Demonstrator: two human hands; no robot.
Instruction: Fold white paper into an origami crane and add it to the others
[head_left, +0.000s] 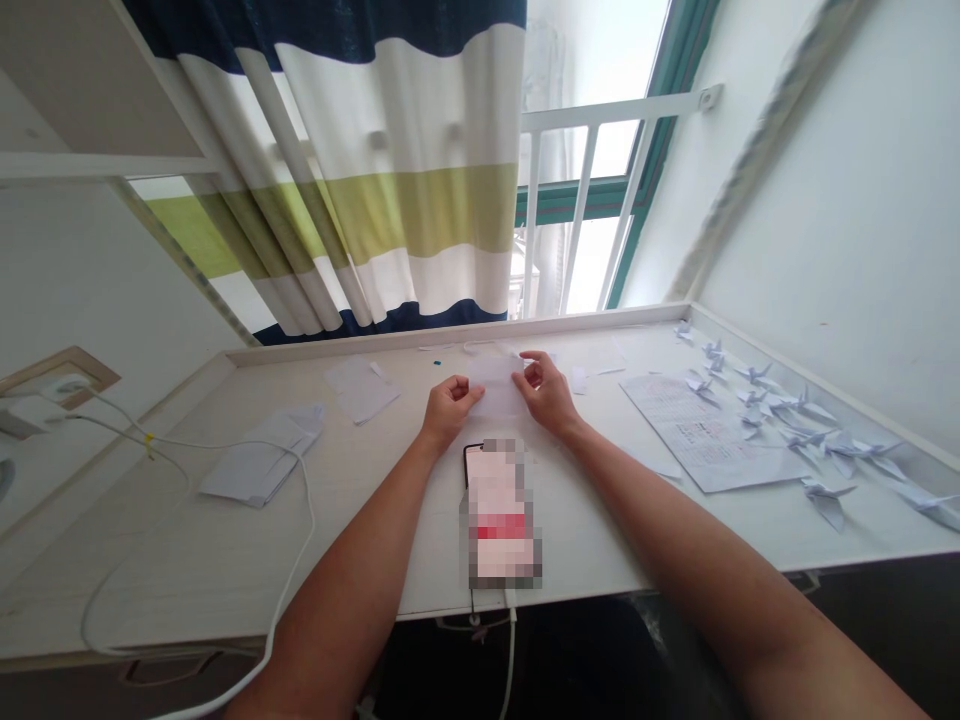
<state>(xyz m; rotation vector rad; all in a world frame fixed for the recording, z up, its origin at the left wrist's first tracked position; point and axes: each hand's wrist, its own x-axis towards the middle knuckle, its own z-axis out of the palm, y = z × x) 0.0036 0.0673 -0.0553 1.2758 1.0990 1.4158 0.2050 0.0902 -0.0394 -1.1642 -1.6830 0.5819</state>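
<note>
A square sheet of white paper [496, 388] is held up between my two hands over the middle of the desk. My left hand [450, 405] pinches its left edge with thumb and forefinger, the other fingers curled in. On the opposite edge, my right hand [546, 390] grips the paper between thumb and curled fingers. Just in front of the sheet, a phone [501, 515] lies on the desk with its screen blurred out and a cable at its lower end.
Several folded paper cranes [825, 440] line the right side, some near a printed sheet [705, 435]. Paper stacks [262, 455] and loose squares [364, 388] lie left. A white charging cable [309, 500] crosses the left side of the desk [172, 540]. A curtain [420, 200] hangs behind.
</note>
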